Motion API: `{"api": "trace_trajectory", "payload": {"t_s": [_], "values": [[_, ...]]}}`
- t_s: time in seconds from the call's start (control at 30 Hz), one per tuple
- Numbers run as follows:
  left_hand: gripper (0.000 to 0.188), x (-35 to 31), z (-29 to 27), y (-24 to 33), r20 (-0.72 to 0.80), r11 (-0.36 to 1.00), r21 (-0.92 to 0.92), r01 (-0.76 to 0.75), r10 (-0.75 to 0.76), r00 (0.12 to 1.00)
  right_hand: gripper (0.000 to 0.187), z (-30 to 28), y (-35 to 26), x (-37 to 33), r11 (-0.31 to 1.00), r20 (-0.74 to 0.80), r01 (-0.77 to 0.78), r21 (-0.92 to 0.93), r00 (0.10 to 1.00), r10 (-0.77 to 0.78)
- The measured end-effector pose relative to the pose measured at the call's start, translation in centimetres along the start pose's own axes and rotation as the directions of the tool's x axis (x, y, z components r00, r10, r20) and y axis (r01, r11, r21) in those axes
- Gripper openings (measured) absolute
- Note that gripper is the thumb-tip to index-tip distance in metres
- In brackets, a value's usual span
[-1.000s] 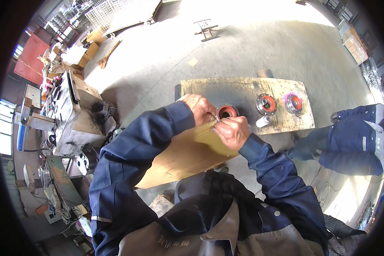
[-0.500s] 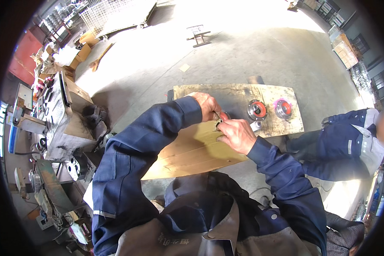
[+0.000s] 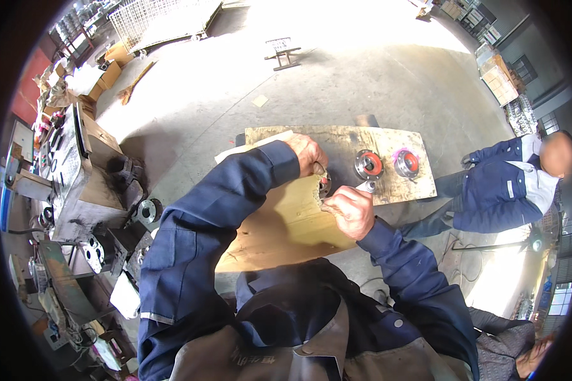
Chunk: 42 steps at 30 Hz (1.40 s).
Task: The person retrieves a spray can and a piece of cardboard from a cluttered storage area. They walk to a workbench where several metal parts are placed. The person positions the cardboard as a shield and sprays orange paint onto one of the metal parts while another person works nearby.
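Note:
A brown cardboard sheet [image 3: 279,232] slants in front of me, with a ragged, torn edge between my hands. My left hand [image 3: 307,155] pinches that sheet near the top of the ragged edge. Lower down, my right hand [image 3: 351,211] is closed, thumb and fingertips on the same edge. Beyond the gap between them a round metal part [image 3: 325,185] with some red shows, mostly hidden by the sheet. Past my right fingers lies a small white bottle-like thing [image 3: 367,186]. Two flanged metal rings with orange-red insides, a nearer one [image 3: 368,165] and another [image 3: 407,163], rest to the right.
A stained wooden board [image 3: 397,189] bears the rings. At right stands a person in a dark jacket [image 3: 499,184]; another person's sleeve [image 3: 505,343] shows at lower right. Machinery [image 3: 86,181] lines the left side. A small stool [image 3: 282,54] and a wire cage cart [image 3: 162,25] stand farther off.
My hands have moved apart along the sheet's edge, the right one lower. The ragged edge and the round part behind it show more. The whole view has shifted slightly.

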<state>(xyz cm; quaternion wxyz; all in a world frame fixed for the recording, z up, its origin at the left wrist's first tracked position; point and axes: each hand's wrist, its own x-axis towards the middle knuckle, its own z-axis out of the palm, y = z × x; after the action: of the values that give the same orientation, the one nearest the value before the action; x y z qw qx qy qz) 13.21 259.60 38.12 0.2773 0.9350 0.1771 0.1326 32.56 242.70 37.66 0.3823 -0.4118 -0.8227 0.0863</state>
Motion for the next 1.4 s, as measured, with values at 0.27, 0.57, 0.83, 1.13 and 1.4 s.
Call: {"api": "trace_trajectory", "payload": {"t_s": [0.27, 0.57, 0.83, 1.13, 1.4], "values": [[0.010, 0.3, 0.5, -1.3, -0.027, 0.980, 0.138, -0.143, 0.148, 0.989, 0.032, -0.3, 0.9, -0.7, 0.904, 0.207, -0.418, 0.091, 0.896, 0.393], [0.007, -0.2, 0.5, -0.4, -0.006, 0.992, 0.075, -0.097, 0.098, 0.995, 0.037, -0.8, 1.1, -0.8, 0.866, 0.402, -0.499, -0.029, 0.787, 0.467], [0.031, -2.7, -0.8, 2.0, -0.519, 0.907, 0.422, 0.003, 0.239, 0.821, 0.017, 0.5, 2.3, -1.7, 0.713, 0.347, -0.653, 0.253, 0.750, 0.564], [0.072, -16.6, 17.1, 6.2, -0.173, 0.180, -0.972, -0.149, -0.983, -0.057, 0.019, 2.3, 4.8, -2.9, 0.505, -0.071, -0.462, 0.729, 0.683, 0.727], [0.064, -14.5, 18.6, 2.0, 0.141, -0.362, -0.806, -0.468, -0.886, 0.442, 0.037, 5.0, 4.5, -3.0, 0.439, 0.183, -0.584, 0.682, 0.719, 0.671]]}}
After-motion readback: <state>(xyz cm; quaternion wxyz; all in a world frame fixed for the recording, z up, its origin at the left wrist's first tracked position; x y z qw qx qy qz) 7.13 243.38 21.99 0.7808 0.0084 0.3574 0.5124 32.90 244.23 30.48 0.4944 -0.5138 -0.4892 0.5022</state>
